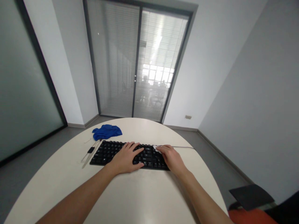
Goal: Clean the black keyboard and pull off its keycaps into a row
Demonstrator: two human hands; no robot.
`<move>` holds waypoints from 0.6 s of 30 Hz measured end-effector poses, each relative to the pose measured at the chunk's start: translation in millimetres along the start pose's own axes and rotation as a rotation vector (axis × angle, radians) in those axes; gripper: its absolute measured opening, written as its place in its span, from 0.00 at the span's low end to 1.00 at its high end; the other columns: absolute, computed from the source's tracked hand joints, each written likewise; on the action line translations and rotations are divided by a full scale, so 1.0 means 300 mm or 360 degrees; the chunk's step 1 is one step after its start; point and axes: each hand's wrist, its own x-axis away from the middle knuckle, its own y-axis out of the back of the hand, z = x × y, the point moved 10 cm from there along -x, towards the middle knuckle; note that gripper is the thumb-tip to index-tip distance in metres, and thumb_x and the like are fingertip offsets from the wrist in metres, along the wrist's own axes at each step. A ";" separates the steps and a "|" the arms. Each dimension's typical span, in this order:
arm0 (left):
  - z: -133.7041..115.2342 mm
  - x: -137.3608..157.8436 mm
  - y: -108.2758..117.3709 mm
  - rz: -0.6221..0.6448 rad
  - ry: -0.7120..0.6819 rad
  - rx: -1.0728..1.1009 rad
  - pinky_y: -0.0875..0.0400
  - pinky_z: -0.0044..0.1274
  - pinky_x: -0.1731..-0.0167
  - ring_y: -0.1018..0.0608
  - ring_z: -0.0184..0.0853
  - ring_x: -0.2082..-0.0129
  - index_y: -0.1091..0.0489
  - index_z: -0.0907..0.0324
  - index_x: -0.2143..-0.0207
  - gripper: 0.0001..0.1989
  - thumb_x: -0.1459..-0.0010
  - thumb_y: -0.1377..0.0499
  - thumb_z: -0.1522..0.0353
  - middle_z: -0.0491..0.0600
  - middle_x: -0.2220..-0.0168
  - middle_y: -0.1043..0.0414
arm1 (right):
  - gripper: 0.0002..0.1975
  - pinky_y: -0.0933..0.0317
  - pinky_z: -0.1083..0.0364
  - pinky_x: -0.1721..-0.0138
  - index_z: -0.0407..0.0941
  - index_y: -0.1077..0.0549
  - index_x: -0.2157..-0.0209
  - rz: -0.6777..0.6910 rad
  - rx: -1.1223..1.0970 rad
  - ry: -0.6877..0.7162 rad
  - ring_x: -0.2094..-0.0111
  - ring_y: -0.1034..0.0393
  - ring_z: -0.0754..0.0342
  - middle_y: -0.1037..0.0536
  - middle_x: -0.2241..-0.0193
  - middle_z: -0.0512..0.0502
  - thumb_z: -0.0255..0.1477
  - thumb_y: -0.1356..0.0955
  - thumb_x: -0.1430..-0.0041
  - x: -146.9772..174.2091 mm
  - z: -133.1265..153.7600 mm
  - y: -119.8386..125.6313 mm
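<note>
Keyboard [151, 158] flat on worktop [144, 199], within easy reach. Left hand [127, 158] spread across keys, fingers open, likely steadying it. Right hand's [172, 158] fingers pinch white wad [155, 149], bunched probably for control.

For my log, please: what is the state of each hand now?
Left hand: open, resting on the keyboard.
Right hand: closed on a small white thing.

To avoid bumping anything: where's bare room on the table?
The table is bare right of the cloth, beyond the keyboard, and between the arms. Crowded: under the left hand and right hand, and by the white strip.
</note>
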 end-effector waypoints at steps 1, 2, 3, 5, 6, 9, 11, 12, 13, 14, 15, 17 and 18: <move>0.001 0.000 -0.001 0.0002 0.0002 0.0001 0.49 0.46 0.36 0.39 0.53 0.35 0.37 0.49 0.37 0.33 0.43 0.41 0.50 0.51 0.33 0.42 | 0.21 0.37 0.52 0.46 0.48 0.23 0.47 0.0022 0.0004 0.0003 0.47 0.31 0.50 0.20 0.50 0.46 0.20 0.40 0.35 -0.001 -0.004 -0.005; 0.002 0.000 -0.001 0.0001 0.0004 0.0002 0.49 0.46 0.36 0.39 0.53 0.35 0.37 0.48 0.37 0.33 0.43 0.41 0.50 0.51 0.33 0.42 | 0.21 0.37 0.52 0.46 0.48 0.23 0.48 0.0046 0.0009 0.0011 0.47 0.31 0.50 0.20 0.51 0.46 0.20 0.40 0.35 -0.002 -0.006 -0.010; 0.003 0.001 -0.001 -0.0001 0.0006 0.0003 0.49 0.46 0.35 0.39 0.53 0.35 0.37 0.48 0.37 0.33 0.43 0.41 0.50 0.51 0.33 0.42 | 0.20 0.37 0.53 0.46 0.48 0.22 0.49 0.0062 0.0015 0.0018 0.48 0.30 0.49 0.19 0.52 0.46 0.20 0.40 0.35 -0.003 -0.006 -0.012; 0.004 0.001 -0.001 -0.0008 0.0007 0.0004 0.49 0.46 0.35 0.39 0.53 0.35 0.37 0.48 0.37 0.33 0.43 0.41 0.50 0.51 0.33 0.42 | 0.20 0.37 0.53 0.47 0.48 0.21 0.51 0.0068 0.0020 0.0023 0.48 0.30 0.50 0.19 0.54 0.46 0.20 0.39 0.35 -0.002 -0.006 -0.008; 0.004 0.002 -0.001 -0.0011 0.0007 0.0004 0.49 0.46 0.35 0.39 0.53 0.35 0.37 0.48 0.37 0.33 0.43 0.41 0.50 0.51 0.33 0.42 | 0.20 0.38 0.54 0.47 0.48 0.21 0.52 0.0062 0.0016 0.0021 0.49 0.30 0.50 0.19 0.54 0.46 0.20 0.39 0.35 -0.001 -0.006 -0.003; 0.001 0.002 0.002 -0.0010 0.0002 -0.0002 0.49 0.46 0.35 0.39 0.53 0.35 0.37 0.49 0.37 0.33 0.42 0.41 0.49 0.51 0.34 0.42 | 0.20 0.38 0.54 0.47 0.47 0.21 0.51 0.0013 -0.0011 -0.0005 0.49 0.31 0.51 0.19 0.54 0.46 0.19 0.39 0.36 0.006 -0.012 0.019; -0.002 0.002 0.004 -0.0001 0.0000 -0.0009 0.49 0.46 0.35 0.39 0.53 0.35 0.37 0.49 0.37 0.33 0.43 0.41 0.49 0.52 0.34 0.42 | 0.21 0.38 0.54 0.46 0.47 0.22 0.49 -0.0034 -0.0011 -0.0049 0.48 0.31 0.51 0.20 0.52 0.46 0.19 0.39 0.36 0.009 -0.023 0.034; -0.003 0.002 0.004 0.0004 0.0000 -0.0013 0.49 0.46 0.35 0.39 0.53 0.35 0.37 0.49 0.37 0.33 0.42 0.41 0.49 0.52 0.34 0.42 | 0.21 0.38 0.54 0.46 0.47 0.23 0.49 -0.0034 -0.0001 -0.0073 0.48 0.31 0.51 0.20 0.52 0.46 0.19 0.39 0.36 0.009 -0.028 0.036; -0.004 0.002 0.005 0.0009 0.0001 -0.0015 0.49 0.46 0.35 0.39 0.53 0.35 0.37 0.49 0.37 0.33 0.42 0.41 0.49 0.52 0.34 0.42 | 0.21 0.38 0.54 0.46 0.47 0.23 0.49 -0.0015 0.0015 -0.0097 0.48 0.31 0.50 0.20 0.52 0.46 0.18 0.39 0.37 0.009 -0.033 0.034; -0.004 0.002 0.005 0.0013 0.0003 -0.0017 0.49 0.46 0.35 0.39 0.53 0.35 0.37 0.49 0.37 0.33 0.42 0.42 0.49 0.52 0.34 0.42 | 0.21 0.37 0.53 0.47 0.47 0.22 0.49 0.0018 0.0034 -0.0118 0.48 0.31 0.50 0.20 0.52 0.46 0.18 0.39 0.37 0.008 -0.037 0.029; -0.004 0.002 0.005 0.0017 0.0004 -0.0016 0.49 0.46 0.35 0.39 0.53 0.35 0.37 0.49 0.37 0.33 0.42 0.42 0.49 0.51 0.34 0.42 | 0.22 0.37 0.53 0.47 0.46 0.22 0.50 0.0057 0.0053 -0.0135 0.48 0.31 0.49 0.19 0.53 0.45 0.18 0.39 0.38 0.008 -0.039 0.022; -0.002 0.003 0.003 0.0023 0.0008 -0.0013 0.49 0.46 0.35 0.40 0.53 0.35 0.37 0.49 0.37 0.33 0.42 0.42 0.50 0.51 0.33 0.42 | 0.21 0.36 0.53 0.48 0.46 0.21 0.51 0.0111 0.0086 -0.0163 0.49 0.30 0.48 0.19 0.54 0.45 0.17 0.39 0.38 0.008 -0.040 0.017; -0.001 0.003 0.002 0.0025 0.0008 -0.0011 0.49 0.46 0.35 0.40 0.53 0.35 0.38 0.49 0.37 0.33 0.42 0.42 0.50 0.51 0.33 0.43 | 0.21 0.36 0.53 0.48 0.45 0.21 0.51 0.0121 0.0099 -0.0172 0.49 0.30 0.47 0.19 0.54 0.44 0.17 0.39 0.38 0.008 -0.039 0.019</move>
